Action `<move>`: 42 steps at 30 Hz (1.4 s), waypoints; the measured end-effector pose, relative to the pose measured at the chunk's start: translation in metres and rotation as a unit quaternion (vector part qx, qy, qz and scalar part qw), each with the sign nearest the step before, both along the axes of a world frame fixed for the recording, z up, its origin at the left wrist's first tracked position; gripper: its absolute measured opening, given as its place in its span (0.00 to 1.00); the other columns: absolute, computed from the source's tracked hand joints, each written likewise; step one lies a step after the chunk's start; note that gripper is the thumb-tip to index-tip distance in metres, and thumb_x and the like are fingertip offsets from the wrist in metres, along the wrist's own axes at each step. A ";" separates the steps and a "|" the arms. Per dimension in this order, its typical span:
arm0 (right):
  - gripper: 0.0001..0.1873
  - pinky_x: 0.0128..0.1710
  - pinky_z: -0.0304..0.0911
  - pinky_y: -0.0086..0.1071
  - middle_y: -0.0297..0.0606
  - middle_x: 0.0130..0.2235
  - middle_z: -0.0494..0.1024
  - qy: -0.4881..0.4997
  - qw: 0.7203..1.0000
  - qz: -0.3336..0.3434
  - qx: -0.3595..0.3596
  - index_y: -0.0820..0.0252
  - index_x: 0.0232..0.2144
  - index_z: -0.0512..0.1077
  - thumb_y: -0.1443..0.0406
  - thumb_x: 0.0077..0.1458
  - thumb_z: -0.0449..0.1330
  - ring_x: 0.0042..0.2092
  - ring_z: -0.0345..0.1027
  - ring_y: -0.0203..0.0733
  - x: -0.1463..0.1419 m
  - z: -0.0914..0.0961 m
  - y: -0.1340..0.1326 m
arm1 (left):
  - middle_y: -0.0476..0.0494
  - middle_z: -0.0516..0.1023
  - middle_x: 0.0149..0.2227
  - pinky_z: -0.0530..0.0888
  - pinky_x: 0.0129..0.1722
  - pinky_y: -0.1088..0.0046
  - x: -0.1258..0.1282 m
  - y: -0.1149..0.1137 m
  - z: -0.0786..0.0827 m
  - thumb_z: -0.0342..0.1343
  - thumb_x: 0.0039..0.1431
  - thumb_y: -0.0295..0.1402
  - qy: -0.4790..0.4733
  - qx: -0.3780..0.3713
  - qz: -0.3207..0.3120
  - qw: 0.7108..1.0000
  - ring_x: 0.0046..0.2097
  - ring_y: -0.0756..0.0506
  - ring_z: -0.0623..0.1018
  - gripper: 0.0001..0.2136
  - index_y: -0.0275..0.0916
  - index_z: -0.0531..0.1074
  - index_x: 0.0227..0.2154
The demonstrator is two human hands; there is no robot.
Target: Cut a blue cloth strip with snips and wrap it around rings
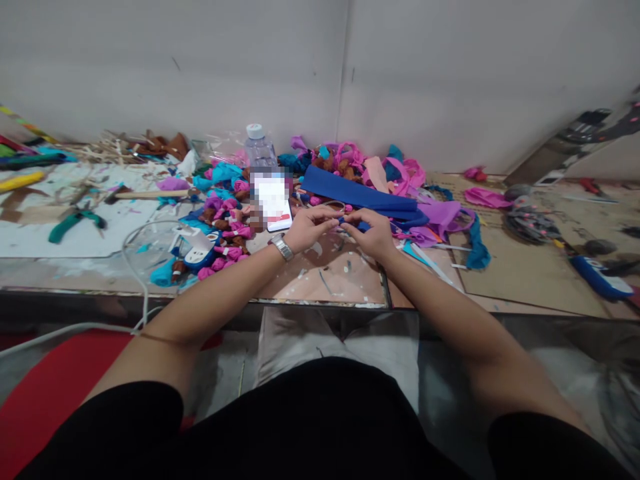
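Observation:
Both hands meet above the workbench, fingertips close together. My left hand, with a metal watch on its wrist, pinches one end of a small dark blue piece of fabric. My right hand grips the same piece, its fingers partly covering it. Behind the hands lies a long blue strip of fabric. A lit phone leans just left of my left hand. Purple and pink fabric scraps spread to the right of my right hand.
A clear bottle stands behind the phone. Knotted coloured cloth pieces surround a blue-and-white power socket with a white cable. Further left are a hammer and green-handled pliers. Cardboard covers the right side; a wall rises behind.

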State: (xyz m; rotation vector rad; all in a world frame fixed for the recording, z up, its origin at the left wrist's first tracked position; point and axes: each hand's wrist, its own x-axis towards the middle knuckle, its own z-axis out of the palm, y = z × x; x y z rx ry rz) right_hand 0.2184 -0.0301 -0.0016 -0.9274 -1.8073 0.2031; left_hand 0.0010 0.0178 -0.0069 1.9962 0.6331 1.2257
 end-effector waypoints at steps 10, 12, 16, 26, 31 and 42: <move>0.13 0.43 0.73 0.41 0.39 0.38 0.87 -0.008 1.000 -0.003 -0.008 0.54 0.35 0.83 0.52 0.62 0.69 0.39 0.80 0.47 0.000 0.003 -0.001 | 0.35 0.87 0.44 0.82 0.43 0.65 0.000 -0.006 0.006 0.70 0.58 0.50 0.004 -0.056 -0.019 0.998 0.43 0.41 0.85 0.22 0.36 0.86 0.45; 0.13 0.44 0.74 0.41 0.39 0.39 0.87 -0.005 1.000 0.008 0.001 0.53 0.37 0.84 0.52 0.63 0.69 0.40 0.80 0.47 0.001 0.003 0.000 | 0.35 0.87 0.42 0.82 0.41 0.65 0.000 -0.006 0.007 0.71 0.57 0.49 -0.006 -0.074 -0.014 0.997 0.41 0.42 0.85 0.22 0.35 0.85 0.44; 0.09 0.46 0.73 0.41 0.38 0.41 0.88 -0.004 0.999 0.034 0.020 0.52 0.40 0.85 0.55 0.64 0.69 0.43 0.81 0.47 0.002 0.002 0.003 | 0.36 0.87 0.41 0.82 0.41 0.66 -0.002 -0.005 0.006 0.73 0.55 0.48 -0.018 -0.094 -0.004 0.995 0.39 0.43 0.84 0.21 0.35 0.84 0.42; 0.11 0.46 0.72 0.42 0.39 0.38 0.87 -0.015 1.000 -0.002 0.003 0.53 0.35 0.83 0.54 0.63 0.69 0.40 0.80 0.47 0.003 0.001 0.003 | 0.35 0.87 0.47 0.81 0.46 0.62 -0.001 -0.003 0.006 0.69 0.60 0.50 0.013 -0.047 -0.028 0.998 0.46 0.40 0.85 0.21 0.40 0.87 0.47; 0.11 0.44 0.72 0.41 0.38 0.37 0.87 -0.011 1.000 0.001 0.000 0.54 0.34 0.82 0.54 0.62 0.70 0.39 0.79 0.47 0.004 0.001 0.002 | 0.35 0.87 0.47 0.81 0.44 0.63 -0.001 -0.004 0.007 0.69 0.59 0.51 0.013 -0.054 -0.028 0.998 0.44 0.40 0.85 0.22 0.40 0.86 0.48; 0.13 0.45 0.69 0.42 0.37 0.36 0.85 -0.012 1.000 -0.004 -0.005 0.53 0.32 0.82 0.52 0.62 0.70 0.40 0.77 0.48 0.005 -0.002 0.004 | 0.37 0.87 0.46 0.79 0.41 0.69 -0.002 0.000 0.003 0.64 0.64 0.54 0.037 -0.077 -0.062 0.994 0.42 0.43 0.84 0.25 0.38 0.84 0.53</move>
